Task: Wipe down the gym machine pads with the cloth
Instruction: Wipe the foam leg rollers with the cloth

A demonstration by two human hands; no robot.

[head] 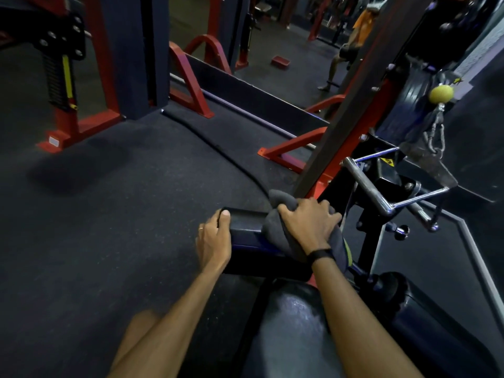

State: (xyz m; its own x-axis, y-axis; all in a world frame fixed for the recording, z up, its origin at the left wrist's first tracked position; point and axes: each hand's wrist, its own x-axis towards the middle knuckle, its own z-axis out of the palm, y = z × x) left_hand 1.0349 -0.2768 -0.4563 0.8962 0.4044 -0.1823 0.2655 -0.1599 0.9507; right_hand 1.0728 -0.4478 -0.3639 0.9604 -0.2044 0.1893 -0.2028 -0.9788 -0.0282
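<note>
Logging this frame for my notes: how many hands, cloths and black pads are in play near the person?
Hands: 2, left hand and right hand
Cloths: 1, grey cloth
Black pads: 3, roller pad, seat pad, second roller
Total: 6

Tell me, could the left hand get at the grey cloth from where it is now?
Probably yes. The left hand grips the left end of the roller pad, and the cloth lies on the same pad under the right hand. Only bare pad lies between them.
</note>
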